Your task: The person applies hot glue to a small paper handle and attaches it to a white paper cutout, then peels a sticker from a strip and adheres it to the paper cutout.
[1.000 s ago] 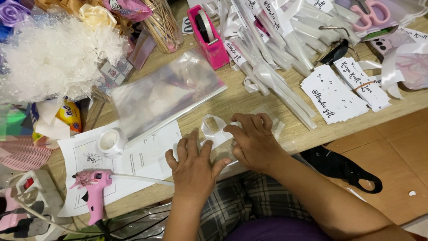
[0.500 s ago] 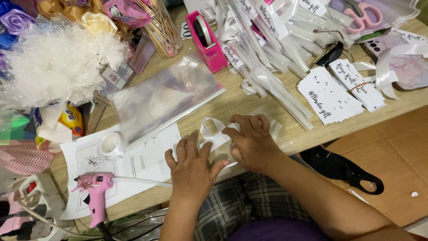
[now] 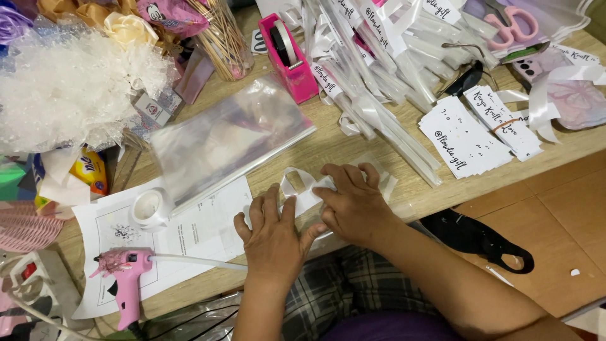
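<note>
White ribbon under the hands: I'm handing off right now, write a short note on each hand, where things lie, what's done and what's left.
Left hand: flat, palm down, pressing the white ribbon onto the table.
Right hand: fingers bent, pinching the ribbon beside the left.
Ribbon: one loop stands up above the hands.
Nearby: tape roll and glue gun on the paper sheet, both untouched.
Done: one loop formed. Left: not finished; hands hold it in place.

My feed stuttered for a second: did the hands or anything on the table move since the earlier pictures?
Hardly. The left hand and right hand stay pressed on the looped white ribbon piece at the table edge; nothing picked up or released. The pink glue gun, white tape roll and clear plastic bag lie unmoved.
</note>
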